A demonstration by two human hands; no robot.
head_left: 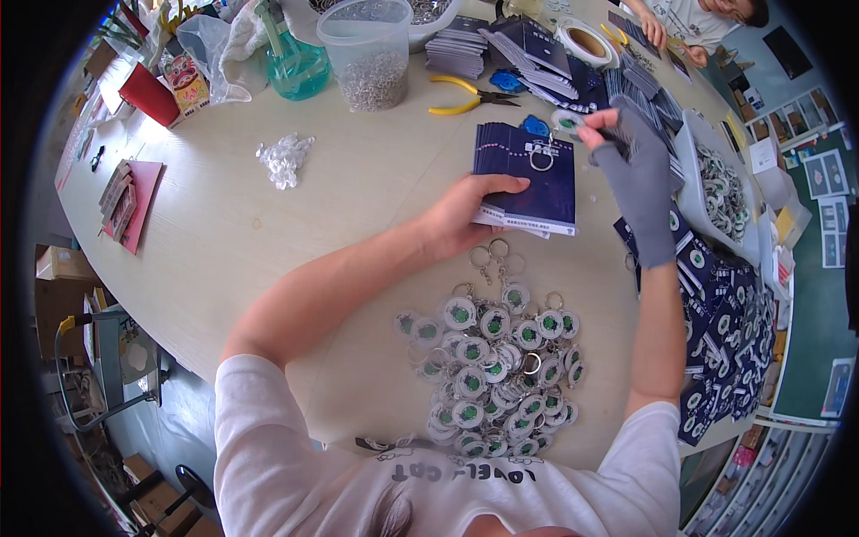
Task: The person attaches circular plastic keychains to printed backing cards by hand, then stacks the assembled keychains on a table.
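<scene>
My left hand (474, 206) grips a fanned stack of dark blue cards (546, 197), thumb on top. Over the top card lies a silver split ring (541, 159). My right hand (631, 161), in a grey fingerless glove, pinches a round clear keychain (567, 122) with a green design, just beyond the cards' far right corner. Whether that ring joins this keychain is hard to see. Nearer my body, a heap of similar round keychains (495, 322) with metal rings covers the table (224, 224).
Yellow-handled pliers (455, 95), a tub of metal rings (367, 63) and card stacks (456, 46) stand farther back. Clear discs (284, 159) lie left. On the right are a keychain bin (684, 143) and carded keychains (725, 331). Another person (698, 22) works at far right.
</scene>
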